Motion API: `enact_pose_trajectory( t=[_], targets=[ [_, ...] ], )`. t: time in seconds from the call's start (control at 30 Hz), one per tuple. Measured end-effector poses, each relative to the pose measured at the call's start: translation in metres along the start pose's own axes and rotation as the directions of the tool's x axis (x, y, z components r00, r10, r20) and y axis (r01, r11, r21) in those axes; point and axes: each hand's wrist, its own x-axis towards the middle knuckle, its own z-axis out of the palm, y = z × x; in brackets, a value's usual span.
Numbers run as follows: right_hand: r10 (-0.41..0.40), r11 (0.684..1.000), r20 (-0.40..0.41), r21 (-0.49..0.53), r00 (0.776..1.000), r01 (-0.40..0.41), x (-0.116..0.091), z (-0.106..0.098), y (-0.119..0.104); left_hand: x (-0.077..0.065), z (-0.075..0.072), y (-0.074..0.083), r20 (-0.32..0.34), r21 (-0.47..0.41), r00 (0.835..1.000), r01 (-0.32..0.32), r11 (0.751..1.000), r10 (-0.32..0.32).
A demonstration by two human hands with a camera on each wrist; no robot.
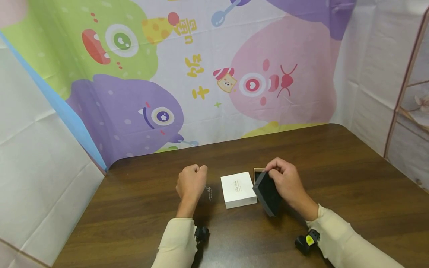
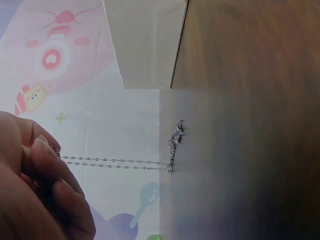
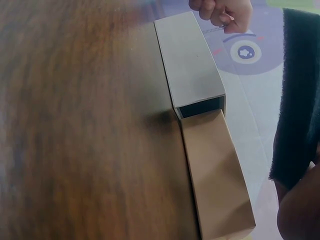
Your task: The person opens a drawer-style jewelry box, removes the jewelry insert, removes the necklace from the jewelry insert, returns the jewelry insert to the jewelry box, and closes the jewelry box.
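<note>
Chain of fine silver-coloured metal links (image 2: 171, 150) hangs doubled from the left hand (image 1: 191, 182), its lower end bunched close to the brown wood-grained counter (image 1: 134, 208); whether that end touches, I can't tell. It looks almost weightless, limp and slippery, likely to tangle and perhaps to snap under a sharp tug. I'd take it near one end, between thumb and fingertip, and let the rest fall free. The left hand has it much that way, fingers curled in and the links pinched among them.

Over to the right, the right hand (image 1: 286, 182) grips a flat, square black pad (image 1: 268, 193) by its upper edge, so that it stands tilted. I'd guess foam: light, a little springy, easily dented, so an edge hold suits it.

Partly behind the pad sits a tan cardboard tray (image 3: 217, 170), and next to it a white cardboard box with small lettering (image 1: 238, 190), its dark opening facing the tray. Both seem light and stiff, best lifted by their sides without squeezing. Past the counter hangs a cloth backdrop of cartoon monsters (image 1: 201, 115).
</note>
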Motion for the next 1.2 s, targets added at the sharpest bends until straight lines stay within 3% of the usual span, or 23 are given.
enact_pose_trajectory(
  t=[1.2],
  targets=[
    [0.005, 1.000, 0.001, -0.020, 1.000, -0.005, -0.0006, 0.0000, -0.0007, -0.0012, 0.0007, -0.0011, 0.070, 0.006, 0.997, 0.040, 0.999, -0.040]
  ],
)
